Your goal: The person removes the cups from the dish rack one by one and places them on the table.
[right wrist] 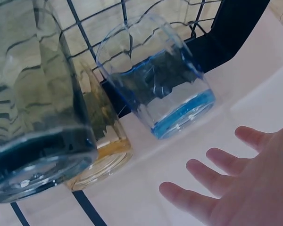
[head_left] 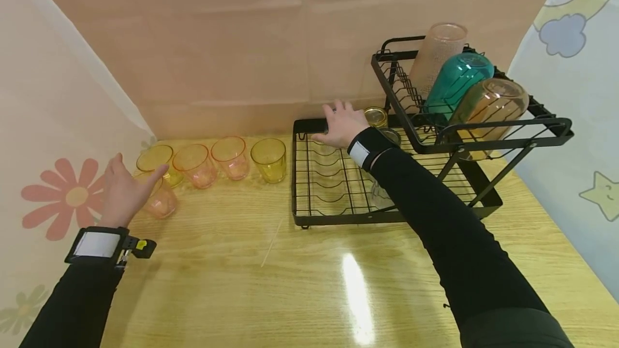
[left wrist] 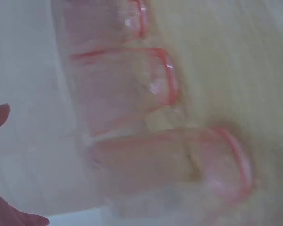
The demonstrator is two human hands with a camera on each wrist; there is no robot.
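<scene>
My left hand [head_left: 123, 189], its fingers spread and holding nothing, is beside a pink tumbler [head_left: 162, 202], overlapping its rim in the head view. Behind it, a yellow tumbler [head_left: 166, 168], two more pink tumblers [head_left: 195, 168] and another yellow tumbler [head_left: 268, 161] stand upright in a row. My right hand [head_left: 342, 125] reaches over the back of the black dish rack [head_left: 355, 220], empty and with fingers apart. In the right wrist view, an upside-down clear glass with a blue base [right wrist: 158, 80] is near the fingertips, beside an amber-based glass [right wrist: 106, 136] and a larger dark glass [right wrist: 42, 108].
On the rack's raised upper tier [head_left: 503, 132], a pale pink glass [head_left: 437, 55], a teal glass [head_left: 459, 79] and an amber glass [head_left: 498, 101] lean upside down. A peach backdrop [head_left: 217, 47] rises behind the wooden table [head_left: 217, 283].
</scene>
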